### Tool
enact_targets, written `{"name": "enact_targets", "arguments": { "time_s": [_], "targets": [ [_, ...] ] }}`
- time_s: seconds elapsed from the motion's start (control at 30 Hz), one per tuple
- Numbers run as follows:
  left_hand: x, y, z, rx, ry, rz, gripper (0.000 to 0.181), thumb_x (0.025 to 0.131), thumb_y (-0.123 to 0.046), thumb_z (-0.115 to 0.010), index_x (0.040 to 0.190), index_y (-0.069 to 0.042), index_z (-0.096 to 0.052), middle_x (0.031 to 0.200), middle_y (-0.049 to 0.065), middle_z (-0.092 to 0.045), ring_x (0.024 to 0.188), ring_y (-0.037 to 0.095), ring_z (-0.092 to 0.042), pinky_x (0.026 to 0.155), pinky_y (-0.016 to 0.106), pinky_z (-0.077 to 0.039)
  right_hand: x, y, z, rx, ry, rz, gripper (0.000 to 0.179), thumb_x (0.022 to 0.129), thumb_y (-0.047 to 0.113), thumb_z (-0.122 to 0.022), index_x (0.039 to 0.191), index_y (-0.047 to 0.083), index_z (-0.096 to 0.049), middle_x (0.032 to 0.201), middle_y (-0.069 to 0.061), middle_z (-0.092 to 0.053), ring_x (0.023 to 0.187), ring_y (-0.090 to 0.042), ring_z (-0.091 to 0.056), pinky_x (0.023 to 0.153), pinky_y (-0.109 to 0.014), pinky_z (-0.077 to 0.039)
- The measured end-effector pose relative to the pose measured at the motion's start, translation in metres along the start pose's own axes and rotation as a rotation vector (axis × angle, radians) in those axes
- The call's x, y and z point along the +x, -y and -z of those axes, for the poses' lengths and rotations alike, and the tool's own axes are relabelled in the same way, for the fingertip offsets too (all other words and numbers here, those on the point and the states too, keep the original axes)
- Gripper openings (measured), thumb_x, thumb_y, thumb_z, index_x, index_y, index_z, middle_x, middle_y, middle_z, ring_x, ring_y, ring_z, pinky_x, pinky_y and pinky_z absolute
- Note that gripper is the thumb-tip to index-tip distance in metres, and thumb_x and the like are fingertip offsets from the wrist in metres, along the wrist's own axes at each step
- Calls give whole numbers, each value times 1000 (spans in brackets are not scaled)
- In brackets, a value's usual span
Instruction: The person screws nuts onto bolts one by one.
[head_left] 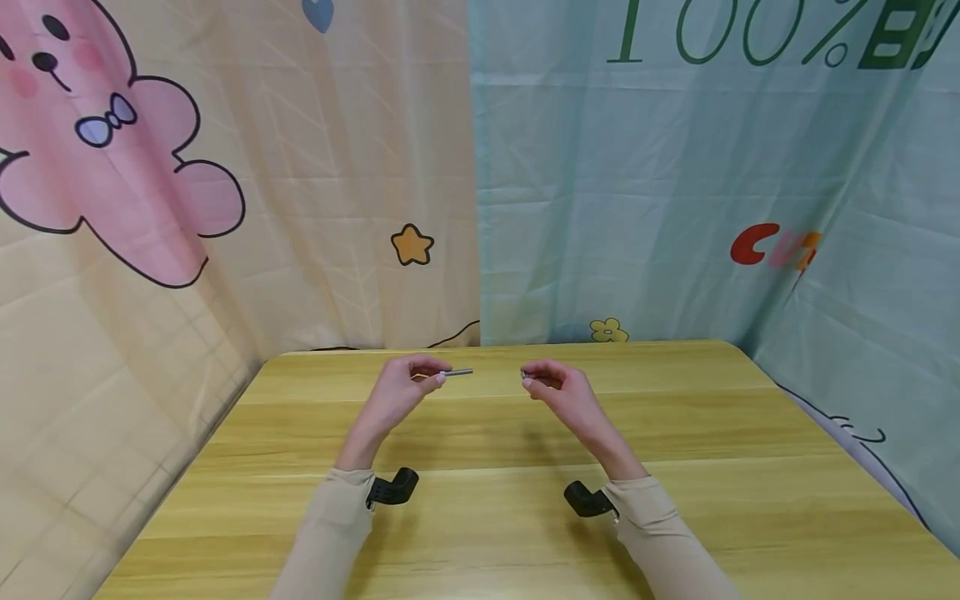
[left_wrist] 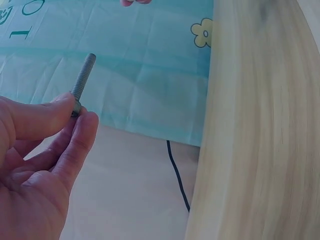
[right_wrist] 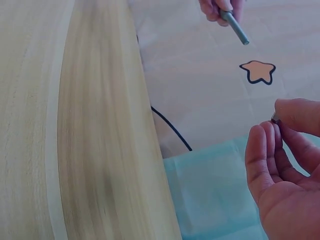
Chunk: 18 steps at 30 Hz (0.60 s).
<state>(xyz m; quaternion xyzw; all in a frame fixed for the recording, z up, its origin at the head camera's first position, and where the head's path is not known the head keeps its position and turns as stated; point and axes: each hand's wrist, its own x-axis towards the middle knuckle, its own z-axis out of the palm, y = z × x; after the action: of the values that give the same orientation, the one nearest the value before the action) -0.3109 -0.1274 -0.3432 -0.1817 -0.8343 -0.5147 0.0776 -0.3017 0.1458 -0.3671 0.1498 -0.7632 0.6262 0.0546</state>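
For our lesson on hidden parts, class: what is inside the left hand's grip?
The left hand pinches a metal bolt at its head end. Its threaded shank sticks out in plain sight; part of the head is covered by the thumb and fingertips.

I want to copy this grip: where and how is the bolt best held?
I'd pinch the bolt by its head, from the person's left: its threaded shank juts from the left hand toward the right hand, so this leaves the thread free.
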Motion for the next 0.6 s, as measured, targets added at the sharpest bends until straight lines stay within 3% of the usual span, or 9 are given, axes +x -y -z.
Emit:
{"name": "enact_targets", "arguments": {
  "time_s": [0.27, 0.6],
  "targets": [
    [4, -6, -11, -23, -8, -40, 14, 93, -3, -67, 105, -3, -73, 98, 8, -68, 89, 21, -65, 79, 36, -54, 0, 3, 1, 45, -24, -36, 27, 96, 10, -65, 121, 0, -65, 112, -12, -65, 97, -21, -63, 85, -32, -53],
    [9, -9, -21, -51, -27, -60, 12, 93, -2, -67, 103, -3, -73, 98, 11, -69, 89, 21, -64, 82, 36, -54, 1, 6, -2, 114, -49, -21, 27, 95, 8, -65, 121, -1, -64, 113, -13, -65, 98, -22, -63, 95, -45, -49]
  ]
}}
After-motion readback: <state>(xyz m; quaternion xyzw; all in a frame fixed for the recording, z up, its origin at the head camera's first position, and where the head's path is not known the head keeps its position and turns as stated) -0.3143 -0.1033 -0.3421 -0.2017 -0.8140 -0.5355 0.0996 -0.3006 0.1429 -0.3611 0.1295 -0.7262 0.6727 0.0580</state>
